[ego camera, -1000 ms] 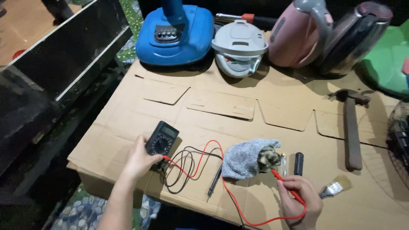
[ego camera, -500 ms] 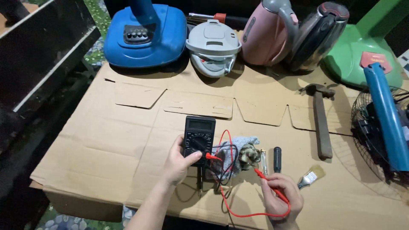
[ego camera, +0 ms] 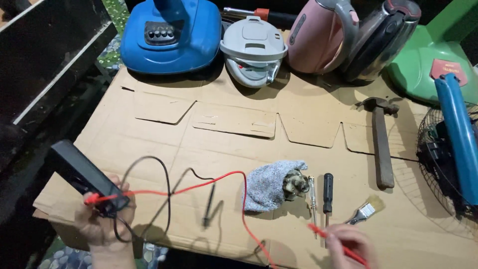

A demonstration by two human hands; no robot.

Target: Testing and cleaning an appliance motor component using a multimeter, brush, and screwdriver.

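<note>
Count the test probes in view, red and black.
2. Red probe is in the right hand; black probe lies loose on the cardboard, left of the grey cloth. None seem hidden.

One multimeter [ego camera: 84,179], two kettles [ego camera: 318,37], one hammer [ego camera: 381,142], two screwdrivers [ego camera: 327,187], one brush [ego camera: 366,210].

On the flat brown cardboard sheet [ego camera: 149,139], the grey cloth-wrapped small motor [ego camera: 279,185] lies left of the black-handled screwdriver [ego camera: 327,189]; the wooden-handled steel hammer [ego camera: 381,144] lies farther right.
</note>
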